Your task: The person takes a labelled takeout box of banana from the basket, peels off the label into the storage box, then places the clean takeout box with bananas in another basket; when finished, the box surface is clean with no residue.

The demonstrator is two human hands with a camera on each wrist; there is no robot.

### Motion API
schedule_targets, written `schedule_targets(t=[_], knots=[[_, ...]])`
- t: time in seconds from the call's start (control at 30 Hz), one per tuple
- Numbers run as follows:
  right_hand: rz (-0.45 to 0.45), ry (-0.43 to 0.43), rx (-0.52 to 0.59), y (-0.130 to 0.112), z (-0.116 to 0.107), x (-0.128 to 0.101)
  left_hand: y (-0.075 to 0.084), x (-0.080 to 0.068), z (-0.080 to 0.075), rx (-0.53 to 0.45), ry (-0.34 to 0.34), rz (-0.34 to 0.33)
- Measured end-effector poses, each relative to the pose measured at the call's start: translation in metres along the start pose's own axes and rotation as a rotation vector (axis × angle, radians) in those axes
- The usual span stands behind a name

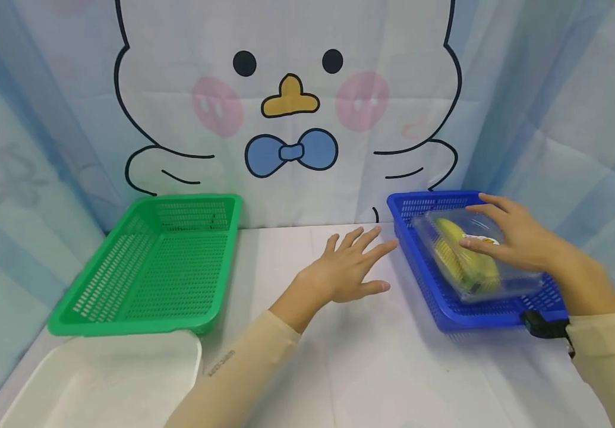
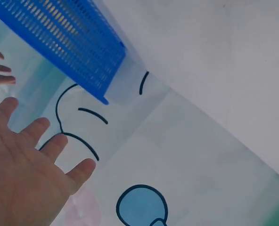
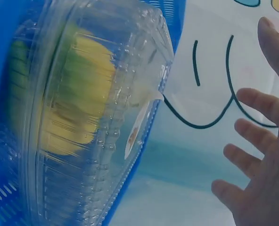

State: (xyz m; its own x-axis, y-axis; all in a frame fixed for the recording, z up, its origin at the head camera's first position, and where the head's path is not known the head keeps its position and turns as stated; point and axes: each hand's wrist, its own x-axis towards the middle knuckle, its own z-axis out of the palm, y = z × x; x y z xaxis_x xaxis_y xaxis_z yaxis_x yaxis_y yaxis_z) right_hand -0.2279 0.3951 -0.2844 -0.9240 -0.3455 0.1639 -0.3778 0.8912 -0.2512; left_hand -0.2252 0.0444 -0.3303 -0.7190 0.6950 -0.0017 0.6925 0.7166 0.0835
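Left hand [image 1: 347, 270] spread left of the blue basket [image 1: 491, 319], right hand [image 1: 526, 235] spread over the clear box [image 1: 457, 255] of yellow fruit [image 1: 470, 261] inside it, green basket [image 1: 170, 273] farther left

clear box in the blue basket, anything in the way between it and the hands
Nothing visible stands between the right hand and the clear box; the right wrist view shows only a gap. The left hand is outside the blue basket, whose left wall lies between it and the box.
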Motion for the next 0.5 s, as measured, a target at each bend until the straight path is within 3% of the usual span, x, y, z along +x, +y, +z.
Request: schedule_targets(t=[0.5], knots=[[0.099, -0.03, 0.139, 0.035, -0.004, -0.004, 0.02, 0.027, 0.008, -0.008, -0.011, 0.047]])
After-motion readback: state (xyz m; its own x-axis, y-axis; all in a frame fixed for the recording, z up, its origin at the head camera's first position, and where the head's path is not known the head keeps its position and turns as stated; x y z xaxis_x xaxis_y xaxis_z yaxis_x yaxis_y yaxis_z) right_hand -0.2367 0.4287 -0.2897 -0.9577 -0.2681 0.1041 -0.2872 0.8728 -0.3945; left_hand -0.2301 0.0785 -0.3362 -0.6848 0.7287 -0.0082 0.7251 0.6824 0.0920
